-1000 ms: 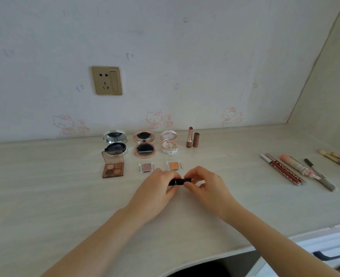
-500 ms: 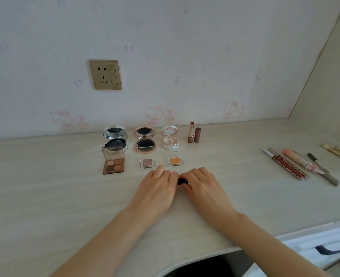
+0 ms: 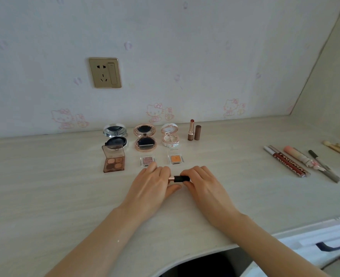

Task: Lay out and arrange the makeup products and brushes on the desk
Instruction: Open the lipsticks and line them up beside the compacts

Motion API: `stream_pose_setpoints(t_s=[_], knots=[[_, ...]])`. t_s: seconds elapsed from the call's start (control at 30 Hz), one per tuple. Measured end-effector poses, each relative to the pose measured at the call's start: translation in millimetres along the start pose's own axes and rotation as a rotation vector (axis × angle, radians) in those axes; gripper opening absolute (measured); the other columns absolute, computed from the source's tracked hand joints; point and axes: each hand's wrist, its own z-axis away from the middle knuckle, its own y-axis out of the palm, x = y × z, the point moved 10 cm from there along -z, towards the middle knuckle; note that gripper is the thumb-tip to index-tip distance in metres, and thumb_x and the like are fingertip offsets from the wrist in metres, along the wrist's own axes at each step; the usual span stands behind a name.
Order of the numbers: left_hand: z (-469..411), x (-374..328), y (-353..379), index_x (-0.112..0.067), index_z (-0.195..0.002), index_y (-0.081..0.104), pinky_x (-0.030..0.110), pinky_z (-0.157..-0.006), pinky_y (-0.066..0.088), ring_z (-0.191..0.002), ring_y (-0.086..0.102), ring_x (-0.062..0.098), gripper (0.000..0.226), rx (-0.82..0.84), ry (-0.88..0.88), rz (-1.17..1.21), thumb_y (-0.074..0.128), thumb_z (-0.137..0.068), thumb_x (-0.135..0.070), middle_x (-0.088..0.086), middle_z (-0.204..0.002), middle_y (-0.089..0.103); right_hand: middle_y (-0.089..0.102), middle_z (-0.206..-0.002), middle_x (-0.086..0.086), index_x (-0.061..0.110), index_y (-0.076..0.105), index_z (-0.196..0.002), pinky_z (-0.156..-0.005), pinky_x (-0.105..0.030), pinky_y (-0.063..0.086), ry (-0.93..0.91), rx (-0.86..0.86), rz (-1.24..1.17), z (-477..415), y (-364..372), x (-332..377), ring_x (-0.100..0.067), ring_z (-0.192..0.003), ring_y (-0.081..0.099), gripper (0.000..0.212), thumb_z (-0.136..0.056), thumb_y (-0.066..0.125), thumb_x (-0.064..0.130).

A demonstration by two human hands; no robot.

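The pale wood-grain tabletop [image 3: 45,186] runs wall to wall, with a gold wall socket [image 3: 105,72] above it. The left hand [image 3: 149,188] and right hand [image 3: 203,186] meet at its centre, each curled round one end of a small black lipstick tube [image 3: 180,178] held level, its rose-gold collar showing at the left hand. Well apart to the right lie pencils and lip tubes [image 3: 289,161] side by side. Behind the hands stand three open compacts [image 3: 145,139], an eyeshadow palette [image 3: 113,161] and an uncapped lipstick [image 3: 191,129] beside its cap [image 3: 197,132]. The pink pan [image 3: 146,160] sits just beyond the left fingertips, with the orange pan [image 3: 175,158] near it.
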Motion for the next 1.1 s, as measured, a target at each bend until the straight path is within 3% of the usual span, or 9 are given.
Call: stream_pose_setpoints(t_s=[0.2,0.33,0.53,0.67,0.8,0.9,1.0,1.1], knots=[[6,17,6,-0.017,-0.084,0.050,0.029,-0.063,0.043,-0.081,0.050,0.018,0.031,0.064,-0.129,0.117,0.048,-0.089,-0.048,-0.006,-0.081,0.053,0.059,-0.097,0.002,0.018,0.053,-0.115,-0.072,-0.032,0.049,0.054,-0.060,-0.030,1,-8,-6,-0.022,-0.087,0.055,0.025,-0.092,0.046,0.025],[11,29,11,-0.019,-0.097,0.051,0.027,-0.076,0.041,-0.092,0.042,0.009,0.018,0.097,-0.276,0.372,0.048,-0.095,-0.037,-0.013,-0.089,0.044,0.057,-0.091,0.002,0.014,0.054,-0.098,-0.066,-0.035,0.049,0.061,-0.097,-0.040,2,-13,-6,-0.022,-0.080,0.054,0.019,-0.084,0.066,0.010],[14,37,18,-0.030,-0.102,0.046,0.011,-0.070,0.035,-0.082,0.046,0.004,0.007,0.082,-0.426,0.667,0.049,-0.097,-0.026,-0.005,-0.093,0.048,0.055,-0.093,0.000,0.011,0.058,-0.098,-0.069,-0.028,0.042,0.023,-0.113,-0.012,2,-17,-1,-0.021,-0.081,0.053,0.017,-0.084,0.065,0.005],[13,35,16,-0.025,-0.095,0.046,0.013,-0.064,0.034,-0.072,0.043,0.007,0.002,0.081,-0.421,0.710,0.048,-0.097,-0.024,-0.003,-0.083,0.049,0.054,-0.097,0.000,0.011,0.061,-0.100,-0.071,-0.026,0.045,0.023,-0.096,-0.036,1,-17,0,-0.020,-0.085,0.056,0.020,-0.083,0.065,0.001],[11,34,6,-0.022,-0.093,0.056,0.005,-0.076,0.035,-0.089,0.051,0.001,0.005,0.015,-0.425,0.746,0.058,-0.093,-0.017,-0.007,-0.091,0.058,0.054,-0.100,0.001,0.011,0.059,-0.101,-0.068,-0.024,0.046,0.039,-0.066,-0.098,2,-16,0,-0.016,-0.084,0.057,0.013,-0.088,0.063,0.009],[9,37,-3,-0.025,-0.094,0.061,0.008,-0.086,0.037,-0.100,0.054,0.004,0.012,-0.059,-0.410,0.736,0.064,-0.089,-0.014,-0.014,-0.095,0.061,0.056,-0.101,0.007,0.013,0.057,-0.103,-0.069,-0.021,0.044,0.094,-0.071,-0.187,4,-17,-5,-0.009,-0.082,0.056,0.013,-0.091,0.062,0.014],[8,37,-3,-0.028,-0.093,0.063,0.012,-0.086,0.040,-0.100,0.054,0.008,0.014,-0.080,-0.395,0.707,0.067,-0.086,-0.015,-0.016,-0.095,0.060,0.056,-0.101,0.015,0.014,0.059,-0.104,-0.075,-0.010,0.042,0.115,-0.084,-0.270,5,-20,-8,0.002,-0.089,0.055,0.017,-0.089,0.062,0.007],[8,39,-2,-0.031,-0.091,0.066,0.008,-0.085,0.038,-0.102,0.051,0.004,0.015,-0.079,-0.424,0.705,0.068,-0.085,-0.018,-0.016,-0.097,0.057,0.056,-0.101,0.010,0.014,0.060,-0.106,-0.077,-0.016,0.046,0.111,-0.095,-0.288,5,-24,-8,-0.002,-0.091,0.059,0.019,-0.089,0.058,0.006]])
